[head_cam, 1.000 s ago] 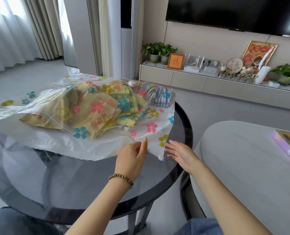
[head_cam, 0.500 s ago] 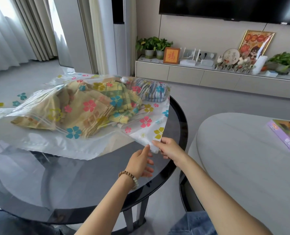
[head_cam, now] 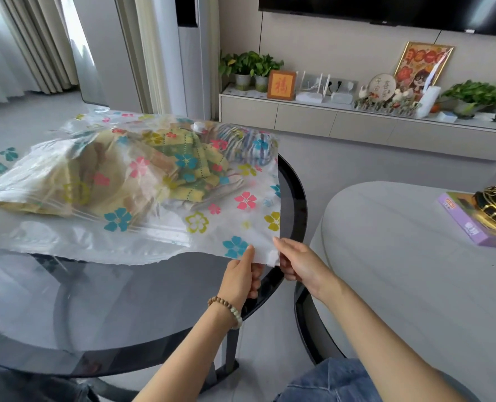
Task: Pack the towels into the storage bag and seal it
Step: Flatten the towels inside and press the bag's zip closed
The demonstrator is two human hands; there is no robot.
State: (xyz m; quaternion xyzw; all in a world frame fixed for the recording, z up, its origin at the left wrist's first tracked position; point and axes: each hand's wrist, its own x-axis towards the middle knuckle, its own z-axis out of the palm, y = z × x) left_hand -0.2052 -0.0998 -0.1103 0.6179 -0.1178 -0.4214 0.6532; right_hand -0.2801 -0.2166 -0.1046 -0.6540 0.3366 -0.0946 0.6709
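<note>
Both hands pinch the floral storage bag (head_cam: 235, 216) at its 5 o'clock corner: left hand (head_cam: 242, 278), right hand (head_cam: 300, 264). Inside it, towels (head_cam: 142, 172) lie on the glass table (head_cam: 110, 309).

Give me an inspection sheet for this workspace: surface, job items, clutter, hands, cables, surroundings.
Surface: round dark glass table, black rim; its near half is bare.
Job's things: flower-printed clear storage bag lies flat on the table, with the towels inside; its near edge looks unsealed and wavy.
Clutter: nothing seen on the glass table; a purple box sits on the grey table to the right.
Hands: left hand and right hand both pinch the bag's near right corner, lifted off the glass.
Cables: nothing seen near the work; a thin cord runs down the wall.
Surroundings: TV cabinet with potted plants, framed pictures, curtains.
</note>
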